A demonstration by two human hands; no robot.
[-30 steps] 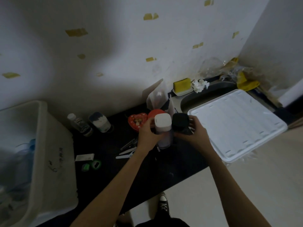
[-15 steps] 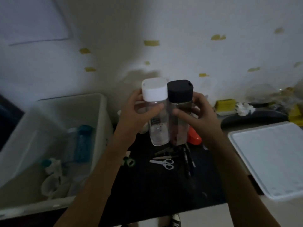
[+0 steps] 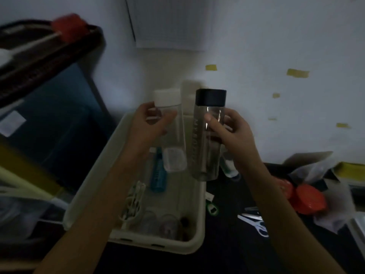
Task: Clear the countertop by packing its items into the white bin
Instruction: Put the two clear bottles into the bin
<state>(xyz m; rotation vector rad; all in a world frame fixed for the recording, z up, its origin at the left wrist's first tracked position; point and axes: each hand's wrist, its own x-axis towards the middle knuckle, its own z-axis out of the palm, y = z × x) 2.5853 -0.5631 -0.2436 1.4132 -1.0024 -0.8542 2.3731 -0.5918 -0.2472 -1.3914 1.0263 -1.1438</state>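
My left hand (image 3: 150,123) grips a clear bottle with a white cap (image 3: 173,147), held upright in the air over the white bin (image 3: 197,236). Beside it my right hand (image 3: 229,131) grips a clear bottle with a black cap (image 3: 205,153), above the bin's right wall. Inside the bin lie a blue bottle (image 3: 158,175), a white bundle and some glass items. The black countertop (image 3: 237,244) lies to the right of the bin.
On the counter right of the bin are white-handled scissors (image 3: 256,224), a small green item (image 3: 212,209), red lids (image 3: 308,198), a small bottle (image 3: 229,167) and crumpled plastic. A dark cabinet and a black rack with a red piece stand to the left.
Both hands have carried the two bottles leftward, from above the counter to over the bin. The view has swung left with them.
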